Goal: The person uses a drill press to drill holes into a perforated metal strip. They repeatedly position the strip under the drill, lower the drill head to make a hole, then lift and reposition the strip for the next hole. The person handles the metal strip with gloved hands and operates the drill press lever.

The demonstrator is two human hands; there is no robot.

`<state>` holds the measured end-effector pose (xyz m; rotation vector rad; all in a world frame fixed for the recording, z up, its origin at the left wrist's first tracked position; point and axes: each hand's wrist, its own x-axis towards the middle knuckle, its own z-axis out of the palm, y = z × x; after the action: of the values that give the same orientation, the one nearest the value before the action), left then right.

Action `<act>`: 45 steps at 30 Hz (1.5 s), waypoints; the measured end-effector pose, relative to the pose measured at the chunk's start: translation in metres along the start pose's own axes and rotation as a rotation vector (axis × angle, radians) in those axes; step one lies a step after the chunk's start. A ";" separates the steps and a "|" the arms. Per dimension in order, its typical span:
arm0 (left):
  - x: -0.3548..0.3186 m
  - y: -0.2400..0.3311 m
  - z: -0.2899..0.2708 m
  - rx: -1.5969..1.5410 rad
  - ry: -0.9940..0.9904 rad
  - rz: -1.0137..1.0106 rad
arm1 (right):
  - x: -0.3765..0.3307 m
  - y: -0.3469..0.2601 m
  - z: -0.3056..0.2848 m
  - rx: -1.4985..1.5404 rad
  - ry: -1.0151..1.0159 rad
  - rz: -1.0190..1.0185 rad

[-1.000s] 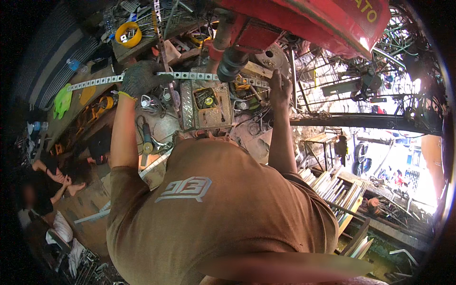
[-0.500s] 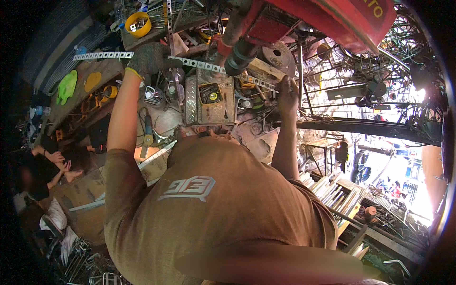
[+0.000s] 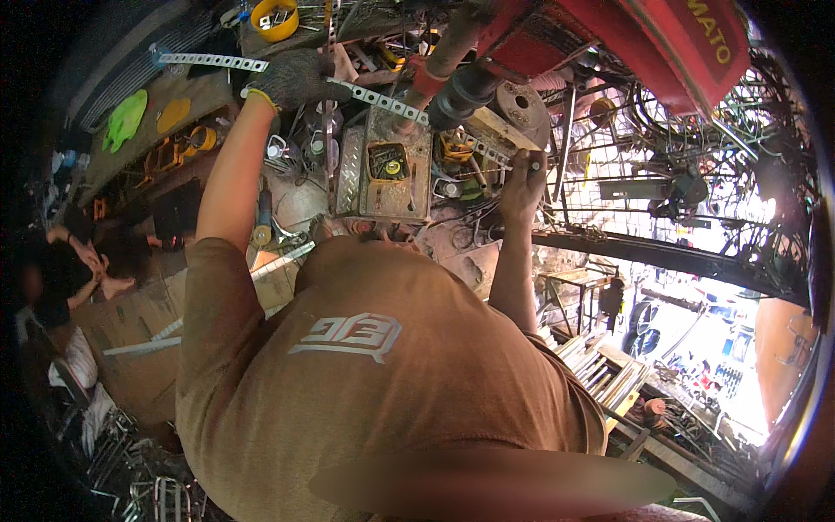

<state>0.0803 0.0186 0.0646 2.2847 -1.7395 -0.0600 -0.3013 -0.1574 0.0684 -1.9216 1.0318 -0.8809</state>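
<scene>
A long pale metal strip with a row of holes runs from the upper left, under the chuck of a red drill press, toward the right. My left hand, in a dark knit glove with a yellow cuff, is closed around the strip left of the chuck. Bare, my right hand is closed at the right, close to the strip's far end. A small round end pokes out by its fingers; what it grips is mostly hidden. Below the strip sits the machine's base with a tray of small parts.
A yellow tub of metal pieces stands at the top left. A bright green glove lies on a bench. Racks of rods and wires fill the right side. Another person's hands show at the far left.
The view has shifted and turned a little. In the picture the strip's left part and my left hand sit higher and further right. My right hand appears slightly lower, with a round end now showing.
</scene>
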 end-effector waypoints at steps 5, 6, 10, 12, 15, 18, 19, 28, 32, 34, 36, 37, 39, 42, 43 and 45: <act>-0.018 0.013 0.007 -0.001 -0.060 -0.155 | 0.001 -0.018 0.004 0.134 0.002 -0.199; -0.019 0.015 0.005 0.003 -0.052 -0.163 | 0.002 -0.019 0.003 0.087 -0.024 -0.038; -0.022 0.020 -0.004 0.070 -0.012 -0.170 | 0.004 -0.012 0.007 0.201 0.054 -0.062; -0.022 0.020 -0.008 0.073 -0.011 -0.169 | 0.008 -0.002 0.007 0.357 0.081 0.077; -0.028 0.022 -0.011 0.090 0.016 -0.074 | 0.020 0.021 0.005 0.414 0.150 0.140; -0.032 0.027 -0.013 0.106 -0.027 -0.126 | 0.028 0.046 -0.005 0.307 0.143 0.110; -0.033 0.028 -0.014 0.106 -0.051 -0.143 | 0.026 0.054 -0.007 0.179 0.159 0.055; 0.002 0.021 -0.027 0.097 -0.200 -0.018 | 0.011 0.066 -0.015 0.541 0.365 0.047; 0.025 0.020 -0.045 0.231 -0.244 0.019 | 0.031 0.056 -0.006 0.817 0.523 0.184; 0.047 0.016 -0.054 0.209 -0.431 0.108 | 0.040 0.056 -0.006 0.763 0.471 0.125; 0.072 0.015 -0.051 0.263 -0.564 0.051 | 0.050 0.057 -0.008 0.631 0.255 -0.011; 0.076 0.012 -0.048 0.222 -0.506 0.078 | 0.050 0.058 -0.013 0.579 0.106 -0.025; 0.085 0.001 -0.042 0.122 -0.380 0.217 | 0.048 0.056 -0.021 0.960 -0.147 0.167; 0.094 -0.015 -0.030 -0.062 -0.375 0.179 | 0.026 0.043 -0.007 1.171 0.061 0.347; 0.097 -0.019 -0.024 -0.027 -0.390 0.189 | 0.015 0.034 0.006 1.593 0.171 0.628; 0.095 -0.026 -0.008 0.036 -0.399 0.213 | -0.010 0.014 0.018 0.183 0.181 -0.254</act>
<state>0.1329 -0.0639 0.0778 2.2083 -2.1821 -0.4747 -0.2958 -0.1489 0.0459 -1.8678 0.7864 -1.2680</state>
